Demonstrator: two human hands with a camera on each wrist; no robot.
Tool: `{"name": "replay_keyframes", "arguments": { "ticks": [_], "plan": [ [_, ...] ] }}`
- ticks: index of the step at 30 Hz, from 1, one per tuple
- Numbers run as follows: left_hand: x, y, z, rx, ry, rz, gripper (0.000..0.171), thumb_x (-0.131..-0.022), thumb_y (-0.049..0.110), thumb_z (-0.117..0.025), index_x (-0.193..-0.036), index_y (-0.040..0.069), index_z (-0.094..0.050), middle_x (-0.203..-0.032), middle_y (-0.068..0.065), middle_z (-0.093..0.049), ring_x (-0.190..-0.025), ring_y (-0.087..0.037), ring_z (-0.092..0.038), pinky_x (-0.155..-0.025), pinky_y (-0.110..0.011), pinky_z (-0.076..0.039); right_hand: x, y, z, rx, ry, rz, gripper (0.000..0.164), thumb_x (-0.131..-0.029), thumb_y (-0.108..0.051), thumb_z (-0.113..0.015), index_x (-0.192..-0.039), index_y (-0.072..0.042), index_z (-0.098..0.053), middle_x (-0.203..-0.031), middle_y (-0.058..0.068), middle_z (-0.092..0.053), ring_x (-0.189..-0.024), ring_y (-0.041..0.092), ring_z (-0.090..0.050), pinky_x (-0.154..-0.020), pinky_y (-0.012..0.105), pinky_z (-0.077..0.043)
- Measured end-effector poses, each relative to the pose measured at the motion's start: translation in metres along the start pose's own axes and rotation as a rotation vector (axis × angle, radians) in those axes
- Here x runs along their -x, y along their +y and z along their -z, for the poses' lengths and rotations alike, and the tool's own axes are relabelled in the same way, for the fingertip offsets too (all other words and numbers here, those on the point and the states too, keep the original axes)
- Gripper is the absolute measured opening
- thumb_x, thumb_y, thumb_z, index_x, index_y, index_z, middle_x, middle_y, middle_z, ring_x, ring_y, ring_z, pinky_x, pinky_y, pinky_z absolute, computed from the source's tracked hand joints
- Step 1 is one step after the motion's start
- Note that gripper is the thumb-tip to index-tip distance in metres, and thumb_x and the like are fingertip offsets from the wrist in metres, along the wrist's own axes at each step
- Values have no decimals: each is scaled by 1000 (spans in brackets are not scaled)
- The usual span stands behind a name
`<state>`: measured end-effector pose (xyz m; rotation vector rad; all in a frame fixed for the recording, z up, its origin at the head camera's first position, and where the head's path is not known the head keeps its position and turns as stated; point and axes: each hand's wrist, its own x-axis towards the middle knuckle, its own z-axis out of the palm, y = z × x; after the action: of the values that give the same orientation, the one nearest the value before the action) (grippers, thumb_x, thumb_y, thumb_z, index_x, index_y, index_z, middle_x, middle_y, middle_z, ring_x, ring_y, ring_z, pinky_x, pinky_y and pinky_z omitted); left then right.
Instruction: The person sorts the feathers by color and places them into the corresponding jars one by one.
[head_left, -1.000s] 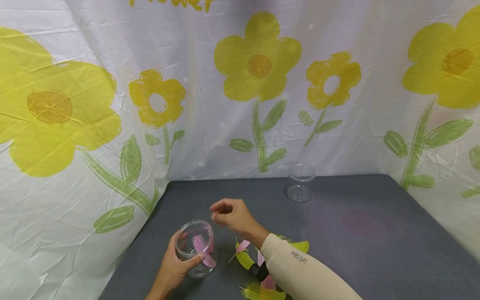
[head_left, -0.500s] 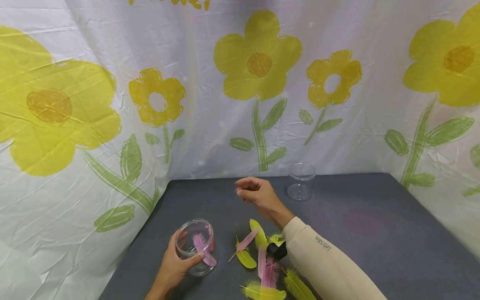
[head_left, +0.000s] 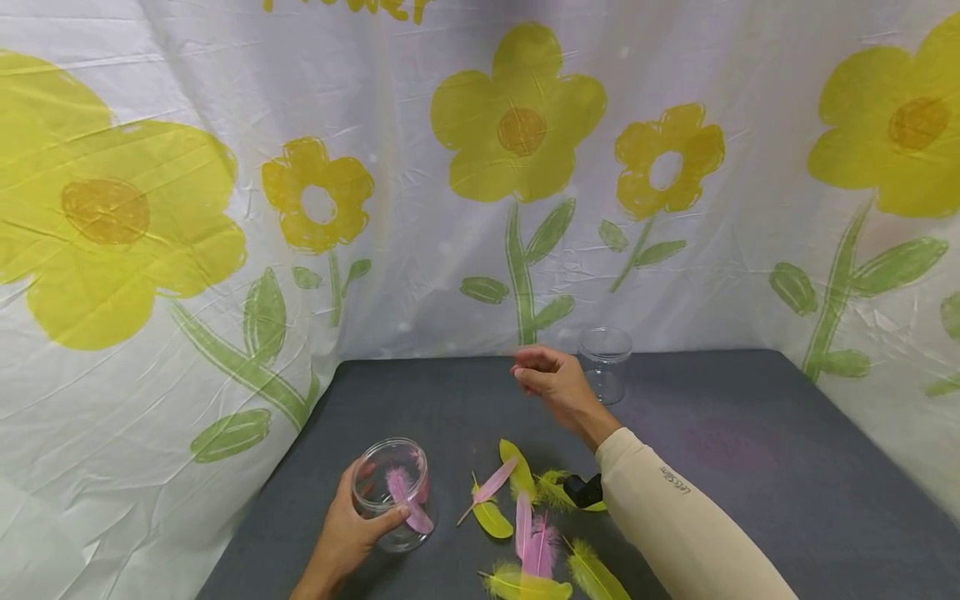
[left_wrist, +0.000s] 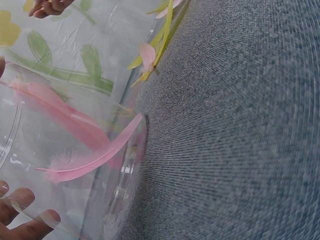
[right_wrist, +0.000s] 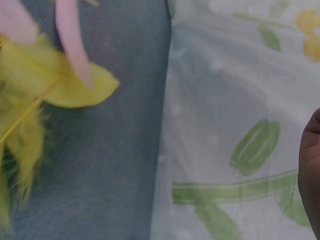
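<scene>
My left hand (head_left: 352, 517) grips a clear plastic jar (head_left: 390, 542) low on the left, thumb in front and fingers behind. Inside the jar lie pink feathers (head_left: 408, 504), one of them curved along the wall in the left wrist view. My right hand (head_left: 558, 387) is raised over the far part of the table, fingers loosely bent and nothing visible between them. In the head view it overlaps a second clear jar (head_left: 609, 367). Pink feathers (head_left: 540, 548) and yellow feathers (head_left: 596, 571) lie scattered on the table below the right forearm.
A dark grey cloth covers the table (head_left: 720, 400). White fabric (head_left: 405, 275) printed with yellow flowers hangs behind it and along both sides. Partly over a yellow feather (head_left: 555, 492) is a black device (head_left: 583, 492) by the right sleeve.
My right hand has moved right and away from the held jar, toward the second jar. More of the scattered feathers show now. The left hand and its jar have stayed put.
</scene>
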<state>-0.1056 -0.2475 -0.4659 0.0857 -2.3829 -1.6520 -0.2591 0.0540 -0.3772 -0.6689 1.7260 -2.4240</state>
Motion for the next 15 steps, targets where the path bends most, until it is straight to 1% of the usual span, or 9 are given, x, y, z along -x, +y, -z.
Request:
{"name": "replay_keyframes", "arguments": {
  "ticks": [3, 7, 12, 15],
  "plan": [
    [0, 0, 0, 2, 2, 0, 97, -72, 16, -86, -147, 4, -26, -144, -21, -37, -131, -46, -34, -103, -59, -30, 2, 5, 8, 44, 8, -31, 20, -89, 6, -64, -108, 1, -65, -94, 11, -66, -74, 22, -56, -64, 29, -48],
    [0, 0, 0, 2, 6, 2, 96, -72, 15, -87, -147, 5, -26, -144, -21, -38, -131, -46, -35, -102, -58, -30, 5, 16, 16, 130, 11, -85, 23, -89, 1, -67, -112, 2, -64, -99, 11, -65, -79, 20, -58, -67, 29, -48],
    [-1, 0, -1, 5, 7, 4, 96, -72, 15, -87, -147, 5, -27, -144, -21, -38, -131, -46, -35, -103, -58, -30, 10, 33, 24, 209, 1, -154, 24, -88, 1, -68, -111, 3, -65, -105, 18, -65, -89, 26, -61, -69, 30, -49],
    [-1, 0, -1, 7, 6, 1, 96, -72, 15, -87, -146, 5, -27, -144, -21, -38, -131, -46, -34, -102, -59, -30, 14, 44, 29, 272, -21, -201, 22, -88, 1, -68, -110, 2, -66, -107, 19, -66, -94, 28, -63, -71, 35, -49]
  ]
}}
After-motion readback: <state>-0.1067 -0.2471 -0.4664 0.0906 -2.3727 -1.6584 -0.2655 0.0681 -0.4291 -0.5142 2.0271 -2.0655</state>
